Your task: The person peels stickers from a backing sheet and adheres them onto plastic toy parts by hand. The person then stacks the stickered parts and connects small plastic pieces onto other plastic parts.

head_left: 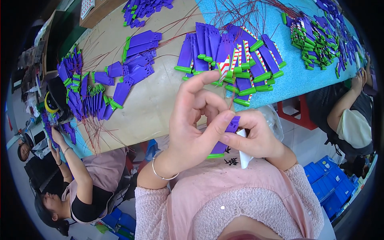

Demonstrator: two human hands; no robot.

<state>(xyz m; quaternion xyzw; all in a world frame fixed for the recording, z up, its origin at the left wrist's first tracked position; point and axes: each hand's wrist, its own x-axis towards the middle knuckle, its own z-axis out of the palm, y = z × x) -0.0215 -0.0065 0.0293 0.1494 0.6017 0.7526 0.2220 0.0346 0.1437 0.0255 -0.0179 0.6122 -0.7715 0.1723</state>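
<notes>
While the left hand [190,126] bends its thumb inward and lifts its index finger up and away, the right hand [260,134] comes from the other side, and both hands hold one purple piece [233,125] in a narrow pinch between thumbs and fingers. This piece is in the air, in front of the person's chest and near the edge of the table [170,96]; its upper part shows between the two thumbs, and its green end [216,156] points down toward the pink apron [236,180]. A thin red wire [231,100] rises above the piece. Under the right hand there hangs a white paper [245,160], but I cannot tell how firmly the fingers grip it. At the tip of the left index finger one sees a striped red and white sticker [225,65]; whether it sticks to the skin, I cannot tell. Just beyond the hands lies a group of similar pieces [260,60], purple with green ends, several with striped edges. Another pile [86,98] is on the left part of the table, near a co-worker [92,180], and a bigger heap [310,42] rests on the blue mat [292,84] at right.
</notes>
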